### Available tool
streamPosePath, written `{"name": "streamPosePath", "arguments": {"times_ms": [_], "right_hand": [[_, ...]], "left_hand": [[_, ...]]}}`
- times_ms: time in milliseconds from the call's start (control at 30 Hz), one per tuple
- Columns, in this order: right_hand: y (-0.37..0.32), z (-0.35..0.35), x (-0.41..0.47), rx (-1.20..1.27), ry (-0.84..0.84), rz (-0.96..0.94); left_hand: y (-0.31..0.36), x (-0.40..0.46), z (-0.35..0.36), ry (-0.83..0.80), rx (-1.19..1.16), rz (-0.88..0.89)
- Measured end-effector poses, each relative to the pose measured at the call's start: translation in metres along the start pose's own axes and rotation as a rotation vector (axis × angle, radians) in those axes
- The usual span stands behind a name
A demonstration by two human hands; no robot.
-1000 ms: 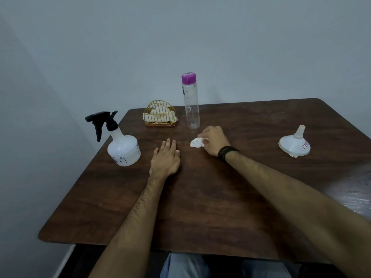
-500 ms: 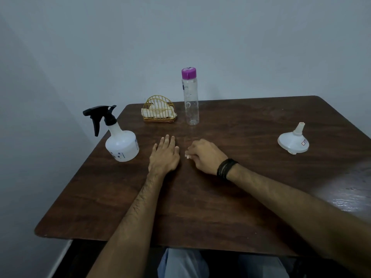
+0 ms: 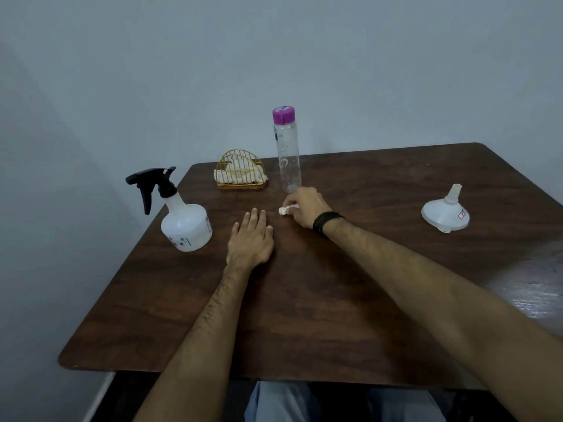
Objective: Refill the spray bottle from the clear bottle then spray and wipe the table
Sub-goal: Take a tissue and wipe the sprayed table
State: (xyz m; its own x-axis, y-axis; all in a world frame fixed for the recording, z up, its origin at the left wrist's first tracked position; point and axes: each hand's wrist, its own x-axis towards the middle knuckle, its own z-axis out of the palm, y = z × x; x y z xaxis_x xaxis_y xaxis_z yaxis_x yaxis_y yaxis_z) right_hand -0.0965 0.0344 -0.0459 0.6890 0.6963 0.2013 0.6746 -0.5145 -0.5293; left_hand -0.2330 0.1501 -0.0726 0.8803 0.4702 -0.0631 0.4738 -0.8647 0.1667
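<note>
No text can be read; the markings on the spray bottle (image 3: 186, 225) and the funnel's (image 3: 445, 210) sticker are too blurred.

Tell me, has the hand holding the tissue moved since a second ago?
Yes. The right hand came toward the person, then went back toward the clear bottle.

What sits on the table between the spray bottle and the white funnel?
In the head view, both hands lie between the spray bottle and the funnel: the left hand flat on the table, the right hand gripping a small white wad.
</note>
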Motion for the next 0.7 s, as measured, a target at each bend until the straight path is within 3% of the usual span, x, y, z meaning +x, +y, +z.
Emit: {"name": "streamPosePath", "arguments": {"times_ms": [267, 400, 500, 567, 633, 667, 700], "right_hand": [[0.020, -0.027, -0.054, -0.068, -0.042, -0.012], [0.010, -0.044, -0.097, -0.038, -0.175, -0.098], [0.005, -0.056, -0.118, 0.150, -0.418, -0.047], [0.013, -0.061, -0.120, 0.497, -0.494, 0.119], [0.028, -0.063, -0.113, 0.851, -0.352, 0.352], [0.036, -0.063, -0.108, 0.890, -0.244, 0.413], [0.044, -0.063, -0.103, 0.766, -0.127, 0.408]], "left_hand": [[0.002, 0.000, 0.001, 0.003, -0.013, -0.010], [0.006, -0.002, 0.001, 0.009, -0.017, -0.022], [0.005, -0.004, 0.001, 0.021, -0.017, -0.023], [0.005, -0.004, 0.000, 0.013, -0.017, -0.014], [0.005, -0.003, 0.000, 0.008, -0.013, -0.008], [0.005, -0.003, 0.001, 0.008, -0.013, -0.009], [0.005, -0.003, 0.000, 0.008, -0.012, -0.012]]}}
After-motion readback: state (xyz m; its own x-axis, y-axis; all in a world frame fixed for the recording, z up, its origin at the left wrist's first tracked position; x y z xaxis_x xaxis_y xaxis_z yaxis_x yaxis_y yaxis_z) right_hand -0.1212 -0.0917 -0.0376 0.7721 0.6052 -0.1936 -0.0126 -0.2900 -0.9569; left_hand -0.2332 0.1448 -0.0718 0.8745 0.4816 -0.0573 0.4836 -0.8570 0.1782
